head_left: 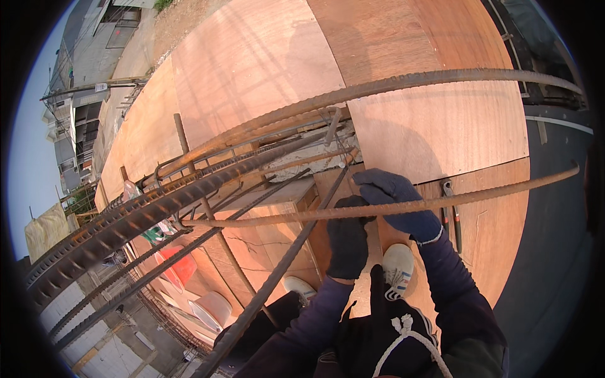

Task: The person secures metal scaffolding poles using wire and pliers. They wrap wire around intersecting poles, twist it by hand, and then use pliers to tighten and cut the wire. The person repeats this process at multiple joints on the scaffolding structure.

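Observation:
Both my hands wear dark gloves and are close together beneath a thin, rusty ribbed rebar (283, 217), which passes in front of them. My left hand (348, 247) is closed, its fingers curled near the other palm; anything in them is hidden. My right hand (402, 192) is bent over toward the left, fingers together and the thumb side out of sight. What it holds, if anything, does not show. Right of it, pincers (447, 205) with red and black handles lie on the plywood (488, 233). A dark diagonal bar (299, 242) runs just left of my left hand.
Thick rebars (183, 195) form a cage on the left, and a long curved bar (391, 83) arches beyond my hands. A concrete-edged gap (324, 151) opens in the plywood deck (252, 69). A red object (176, 268) sits lower left. My shoes (398, 268) stand on boards.

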